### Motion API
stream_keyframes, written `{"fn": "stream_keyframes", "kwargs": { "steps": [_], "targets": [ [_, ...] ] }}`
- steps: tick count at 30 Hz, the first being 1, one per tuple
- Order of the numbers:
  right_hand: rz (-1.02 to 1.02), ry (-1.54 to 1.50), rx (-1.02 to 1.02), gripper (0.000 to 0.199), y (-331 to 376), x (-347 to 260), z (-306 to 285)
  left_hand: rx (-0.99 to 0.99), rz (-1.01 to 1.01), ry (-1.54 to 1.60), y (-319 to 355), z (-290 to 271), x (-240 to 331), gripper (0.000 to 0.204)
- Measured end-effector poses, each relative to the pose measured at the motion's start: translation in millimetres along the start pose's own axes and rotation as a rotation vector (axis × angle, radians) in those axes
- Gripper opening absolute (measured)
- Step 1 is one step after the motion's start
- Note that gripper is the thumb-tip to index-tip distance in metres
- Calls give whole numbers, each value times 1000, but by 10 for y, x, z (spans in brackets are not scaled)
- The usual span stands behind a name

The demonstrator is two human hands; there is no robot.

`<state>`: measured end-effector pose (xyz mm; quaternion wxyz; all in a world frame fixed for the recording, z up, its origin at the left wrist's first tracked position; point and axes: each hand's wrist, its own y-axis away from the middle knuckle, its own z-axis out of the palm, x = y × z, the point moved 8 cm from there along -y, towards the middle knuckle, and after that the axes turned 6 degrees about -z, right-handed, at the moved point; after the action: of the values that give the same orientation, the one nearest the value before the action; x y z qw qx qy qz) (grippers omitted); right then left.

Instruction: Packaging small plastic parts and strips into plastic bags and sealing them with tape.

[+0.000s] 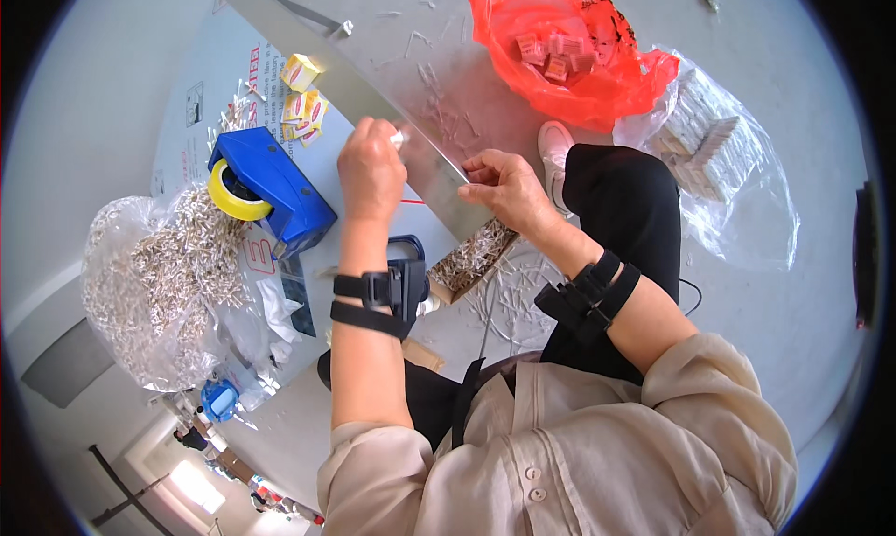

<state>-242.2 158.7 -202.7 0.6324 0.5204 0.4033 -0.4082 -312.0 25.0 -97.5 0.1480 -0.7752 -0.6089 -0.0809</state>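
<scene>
My left hand is closed, and a small white thing shows at its fingertips; the blur hides its kind. It is over the shiny metal strip along the table's edge. My right hand is at that edge, its fingers curled and its thumb apart from them, with nothing visible between. Just below the hands, an open cardboard box holds many short white sticks. Left of my left hand stands a blue tape dispenser with a yellow roll of tape.
Small yellow boxes lie farther up the table. At left slumps a clear bag spilling white sticks. On the floor, a red plastic bag holds pink packs; beside it is a clear bag of white packs. Loose sticks litter the floor.
</scene>
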Motion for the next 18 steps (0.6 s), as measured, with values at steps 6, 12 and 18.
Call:
{"fn": "stream_keyframes", "kwargs": {
  "steps": [6,12,18],
  "targets": [
    [17,43,-49,30,0,12,-18,-3,-37,12,134,74,45,8],
    [101,-120,-69,24,42,30,-39,-181,-648,952,377,236,-211,20],
    [280,-364,-11,24,174,188,-138,-43,-230,336,741,57,320,24]
  ]
}}
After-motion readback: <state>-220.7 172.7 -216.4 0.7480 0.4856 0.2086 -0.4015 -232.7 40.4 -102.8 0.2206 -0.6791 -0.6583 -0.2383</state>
